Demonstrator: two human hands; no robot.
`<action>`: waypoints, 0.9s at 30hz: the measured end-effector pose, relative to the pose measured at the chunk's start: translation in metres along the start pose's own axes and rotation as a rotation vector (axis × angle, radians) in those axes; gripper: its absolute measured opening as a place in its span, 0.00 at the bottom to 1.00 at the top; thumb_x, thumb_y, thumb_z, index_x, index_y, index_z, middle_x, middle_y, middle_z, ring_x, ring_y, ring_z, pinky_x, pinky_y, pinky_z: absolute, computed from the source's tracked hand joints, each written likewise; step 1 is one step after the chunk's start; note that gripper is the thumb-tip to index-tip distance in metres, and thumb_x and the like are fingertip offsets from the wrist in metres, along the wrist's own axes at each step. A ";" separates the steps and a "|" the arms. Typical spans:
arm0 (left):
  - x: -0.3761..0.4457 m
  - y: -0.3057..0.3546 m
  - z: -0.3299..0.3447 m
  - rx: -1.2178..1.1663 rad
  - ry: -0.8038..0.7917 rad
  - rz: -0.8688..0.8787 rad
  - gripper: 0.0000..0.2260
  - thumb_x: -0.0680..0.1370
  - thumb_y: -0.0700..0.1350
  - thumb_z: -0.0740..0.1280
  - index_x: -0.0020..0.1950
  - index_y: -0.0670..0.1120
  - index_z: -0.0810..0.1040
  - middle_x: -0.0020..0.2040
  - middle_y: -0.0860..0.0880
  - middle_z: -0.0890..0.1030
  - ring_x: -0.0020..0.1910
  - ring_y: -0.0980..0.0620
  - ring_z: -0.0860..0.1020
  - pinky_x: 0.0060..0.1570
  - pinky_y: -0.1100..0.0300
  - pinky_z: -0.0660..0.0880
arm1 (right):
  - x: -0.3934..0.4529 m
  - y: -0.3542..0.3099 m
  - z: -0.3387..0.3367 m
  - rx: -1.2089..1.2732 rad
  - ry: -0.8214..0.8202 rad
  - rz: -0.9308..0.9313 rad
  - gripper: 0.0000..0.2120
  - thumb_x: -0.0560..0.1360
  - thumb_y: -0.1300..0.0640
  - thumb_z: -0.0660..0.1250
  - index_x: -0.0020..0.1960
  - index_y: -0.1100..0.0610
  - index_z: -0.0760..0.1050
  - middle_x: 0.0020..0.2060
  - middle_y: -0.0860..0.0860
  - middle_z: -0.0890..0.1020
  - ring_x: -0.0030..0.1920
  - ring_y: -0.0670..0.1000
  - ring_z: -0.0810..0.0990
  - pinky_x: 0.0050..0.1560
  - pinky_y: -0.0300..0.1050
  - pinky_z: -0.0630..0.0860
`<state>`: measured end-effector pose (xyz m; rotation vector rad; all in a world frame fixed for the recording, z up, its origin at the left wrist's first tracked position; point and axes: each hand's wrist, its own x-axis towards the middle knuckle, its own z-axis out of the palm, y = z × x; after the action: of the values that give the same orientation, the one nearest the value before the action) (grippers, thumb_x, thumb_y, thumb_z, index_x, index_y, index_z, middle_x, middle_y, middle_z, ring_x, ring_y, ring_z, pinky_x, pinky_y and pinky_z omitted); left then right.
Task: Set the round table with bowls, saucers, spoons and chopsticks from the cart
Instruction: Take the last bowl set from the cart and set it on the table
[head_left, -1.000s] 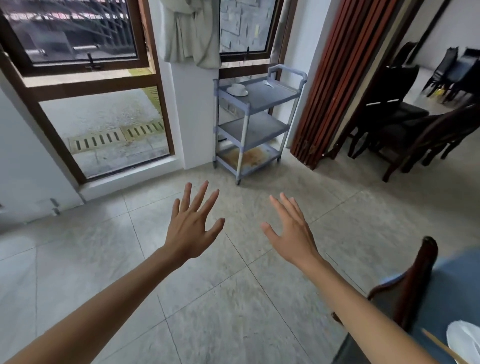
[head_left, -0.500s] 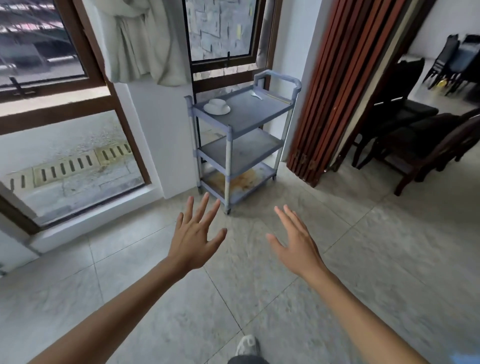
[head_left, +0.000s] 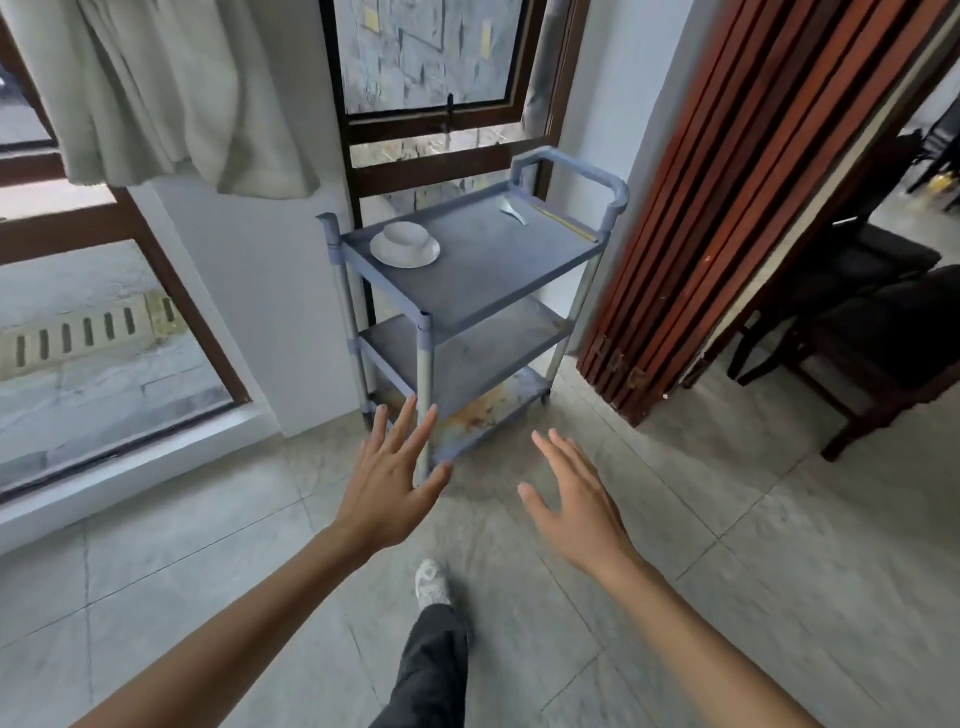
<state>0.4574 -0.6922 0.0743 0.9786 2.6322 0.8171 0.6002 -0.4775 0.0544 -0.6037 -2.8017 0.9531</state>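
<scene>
Grey marble-tile floor (head_left: 779, 545). Brown-framed window (head_left: 119, 332) left of the white wall pier (head_left: 270, 291), pale curtain (head_left: 171, 88) above. Folded wooden partition (head_left: 727, 197) right of the pier; dark chairs (head_left: 878, 343) beyond.

Closer now to the cart (head_left: 467, 291), which fills the frame's centre; chair and table gone from lower right; a shoe (head_left: 432, 582) and trouser leg (head_left: 431, 670) stepping in at bottom centre.

White bowl (head_left: 405, 236) on saucer (head_left: 404, 252), spoon (head_left: 513, 210) and chopsticks (head_left: 563, 222) on grey cart's (head_left: 498, 291) top shelf
</scene>
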 end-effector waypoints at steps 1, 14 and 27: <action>0.027 0.000 0.005 -0.025 -0.004 -0.005 0.31 0.84 0.64 0.55 0.84 0.60 0.47 0.84 0.57 0.40 0.82 0.48 0.34 0.82 0.43 0.45 | 0.028 0.010 -0.002 -0.010 -0.006 0.005 0.32 0.82 0.43 0.63 0.83 0.41 0.54 0.83 0.41 0.54 0.83 0.43 0.47 0.77 0.43 0.55; 0.374 0.039 0.017 -0.111 -0.046 -0.051 0.31 0.84 0.61 0.56 0.84 0.60 0.47 0.84 0.58 0.42 0.83 0.49 0.37 0.81 0.41 0.43 | 0.358 0.102 -0.092 -0.006 -0.040 0.065 0.30 0.82 0.47 0.64 0.82 0.46 0.60 0.81 0.46 0.62 0.81 0.47 0.57 0.74 0.40 0.55; 0.640 0.044 0.098 -0.133 0.164 -0.469 0.18 0.83 0.43 0.67 0.71 0.40 0.77 0.73 0.39 0.75 0.78 0.37 0.65 0.79 0.47 0.56 | 0.674 0.237 -0.149 0.041 -0.256 0.067 0.15 0.83 0.52 0.65 0.68 0.53 0.77 0.64 0.51 0.79 0.54 0.47 0.78 0.55 0.41 0.72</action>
<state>0.0348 -0.2043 0.0129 0.2470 2.7293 0.9631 0.0986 0.0514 0.0197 -0.6132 -2.9898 1.1755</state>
